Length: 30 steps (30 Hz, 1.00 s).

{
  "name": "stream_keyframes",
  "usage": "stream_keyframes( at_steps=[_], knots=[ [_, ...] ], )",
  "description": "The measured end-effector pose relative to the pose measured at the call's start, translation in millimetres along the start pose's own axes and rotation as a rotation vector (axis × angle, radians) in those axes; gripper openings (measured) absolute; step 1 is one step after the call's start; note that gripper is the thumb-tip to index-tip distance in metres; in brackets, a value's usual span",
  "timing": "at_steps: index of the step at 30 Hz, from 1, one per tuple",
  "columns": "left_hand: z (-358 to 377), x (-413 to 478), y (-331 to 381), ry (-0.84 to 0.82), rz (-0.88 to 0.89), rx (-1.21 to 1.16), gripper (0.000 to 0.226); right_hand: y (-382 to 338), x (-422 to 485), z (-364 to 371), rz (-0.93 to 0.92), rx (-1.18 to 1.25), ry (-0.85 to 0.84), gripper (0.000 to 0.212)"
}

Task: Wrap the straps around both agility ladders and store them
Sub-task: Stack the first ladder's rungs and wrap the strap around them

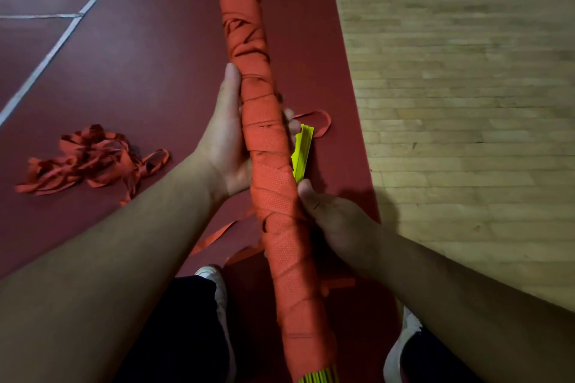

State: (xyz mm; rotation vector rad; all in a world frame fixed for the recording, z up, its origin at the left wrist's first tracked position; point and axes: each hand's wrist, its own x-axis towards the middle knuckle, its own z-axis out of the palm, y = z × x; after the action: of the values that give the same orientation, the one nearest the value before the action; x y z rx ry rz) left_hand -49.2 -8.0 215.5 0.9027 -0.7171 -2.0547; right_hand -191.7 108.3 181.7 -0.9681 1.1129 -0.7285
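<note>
A long agility ladder bundle point(267, 140), yellow rungs wound all over in orange strap, runs from the top centre down to the bottom centre. My left hand point(225, 134) grips its middle from the left, thumb along the side and fingertips showing past the right edge. My right hand point(329, 218) holds it lower down from the right, thumb against the wrap. A second ladder lies on the floor beneath: its yellow rungs point(302, 152) peek out beside the bundle, and its loose orange straps point(87, 162) are heaped at the left.
The floor under me is dark red court surface point(140, 71) with white lines point(46, 56); pale wooden flooring point(466, 102) fills the right side. My white shoes point(217, 283) and dark trousers show at the bottom. A strap loop point(320, 124) lies near the rungs.
</note>
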Motion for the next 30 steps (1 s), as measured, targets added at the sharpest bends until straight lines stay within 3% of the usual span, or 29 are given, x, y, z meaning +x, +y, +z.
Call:
stream_keyframes(
  at_steps=[1,4,7,9,13,16,18,20,25,28,30],
  knots=[
    [-1,2,2,0.043,-0.009,0.061,0.073,-3,0,2,-0.03,-0.047,0.015,0.062],
    [-2,2,0,0.144,-0.122,0.211,0.066,-3,6,2,-0.081,-0.354,0.086,0.083],
    [-3,0,-18,0.225,-0.226,0.376,0.047,0,7,2,-0.132,-0.659,0.132,0.072],
    [-2,0,-25,0.257,-0.25,0.42,0.031,0,7,2,-0.144,-0.717,0.13,0.069],
    [2,2,-18,0.235,-0.193,0.336,0.024,2,9,-19,-0.088,-0.628,-0.011,0.073],
    [-1,3,-13,0.193,-0.15,0.268,0.034,-6,6,-36,0.0,-0.621,-0.245,0.036],
    [-3,4,-10,0.168,-0.136,0.229,0.043,-11,4,-41,0.005,-0.54,-0.314,0.026],
    [-5,4,-10,0.162,-0.113,0.185,0.055,-16,3,-40,-0.009,-0.455,-0.289,0.037],
    [-3,3,-15,0.155,-0.069,0.124,0.072,-18,0,-27,-0.076,-0.32,-0.322,0.039],
    [-5,1,-9,0.215,-0.134,0.244,0.076,-16,0,-23,-0.13,-0.303,-0.269,0.028],
    [-3,-2,-8,0.228,-0.198,0.301,0.075,-14,1,-22,-0.12,-0.388,-0.223,0.033]
  ],
)
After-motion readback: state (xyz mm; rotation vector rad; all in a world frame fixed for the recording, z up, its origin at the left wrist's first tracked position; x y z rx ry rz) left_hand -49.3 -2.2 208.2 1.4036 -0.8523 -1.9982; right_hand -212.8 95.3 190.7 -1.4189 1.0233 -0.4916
